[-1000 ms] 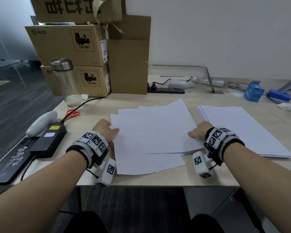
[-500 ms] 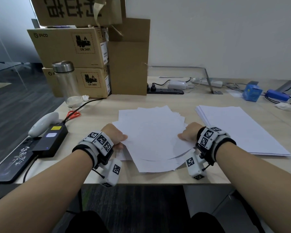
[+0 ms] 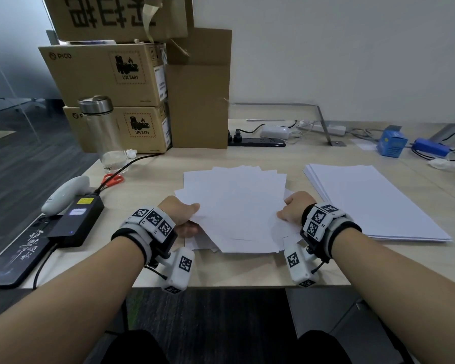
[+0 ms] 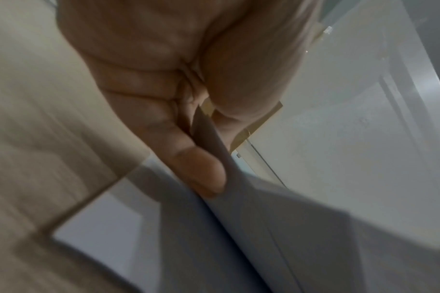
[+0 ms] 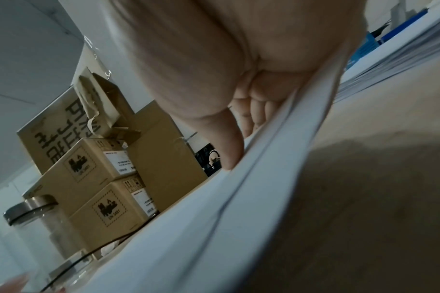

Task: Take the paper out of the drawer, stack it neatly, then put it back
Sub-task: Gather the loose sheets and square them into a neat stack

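We hold the loose sheets near the front edge of the tabletop, about midway along it. Our left hand grips their left side, thumb on top and fingers curled underneath; our right hand grips the right side the same way, thumb above and fingers tucked below. The sheets are fanned and askew, corners poking out at the far edge, and the wrist views show their sides lifted off the wood while a few lower ones still lie flat by the left hand.

Just right of the right hand lies a second stack, fairly even, reaching toward the right edge; it sits close enough to crowd that side. Left of us, by the left edge, are a black power brick with a white handheld device touching it behind, and a dark pad at the front left corner. A cable runs from the brick toward the back, past red scissors and a clear bottle with a steel cap.

Behind the bottle, at the back left corner, cardboard boxes are stacked. Along the back edge lie a power strip, a white adapter and a metal bracket. Toward the back right corner stand a small blue box and a blue gadget among cables.
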